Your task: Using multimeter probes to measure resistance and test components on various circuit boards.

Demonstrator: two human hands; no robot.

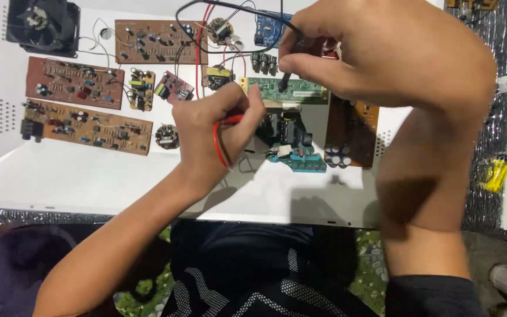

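My left hand point(215, 129) grips a red test probe point(230, 120) with its red lead looping below the fingers, tip toward a teal circuit board point(291, 149). My right hand point(377, 56) is raised higher and pinches a black test probe point(284, 79), whose tip touches a green circuit board point(289, 91). A black lead point(230, 12) arcs from that hand over the boards. A brown board with capacitors point(350, 138) lies under my right wrist.
Several brown circuit boards point(74, 82) lie at the left on the white table point(89, 176). A black fan point(42, 26) sits at the far left corner. A blue board point(268, 26) and small coil parts sit at the back. Yellow-handled tool point(497, 173) lies at right.
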